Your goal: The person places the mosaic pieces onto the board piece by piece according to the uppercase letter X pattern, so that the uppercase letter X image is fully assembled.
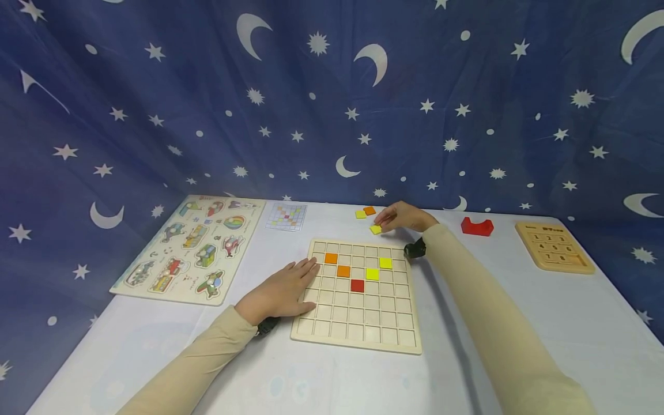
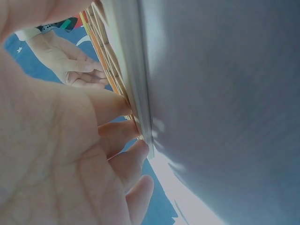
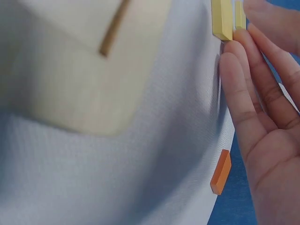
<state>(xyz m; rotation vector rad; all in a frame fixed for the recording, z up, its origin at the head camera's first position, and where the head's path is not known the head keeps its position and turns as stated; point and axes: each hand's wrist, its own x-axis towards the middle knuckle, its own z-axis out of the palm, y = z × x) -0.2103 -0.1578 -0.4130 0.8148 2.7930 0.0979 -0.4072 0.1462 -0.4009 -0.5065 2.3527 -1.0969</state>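
A wooden grid board (image 1: 358,334) lies in the middle of the table, with two orange tiles (image 1: 331,259), a red tile (image 1: 357,285) and two yellow tiles (image 1: 372,274) in its squares. My left hand (image 1: 282,291) rests on the board's left edge, fingers spread; the left wrist view shows its fingers (image 2: 124,136) against the rim. Beyond the board, my right hand (image 1: 402,217) reaches to a loose yellow tile (image 1: 376,230). In the right wrist view its fingertips (image 3: 231,65) are right at that tile (image 3: 222,18), with the thumb apart from it.
Another yellow tile (image 1: 361,214) and an orange tile (image 1: 369,211) lie just beyond; an orange tile (image 3: 220,172) also shows below the right fingers. A pattern card (image 1: 287,217) and picture puzzle board (image 1: 192,248) lie left. A red stand (image 1: 477,226) and wooden number board (image 1: 554,246) are right.
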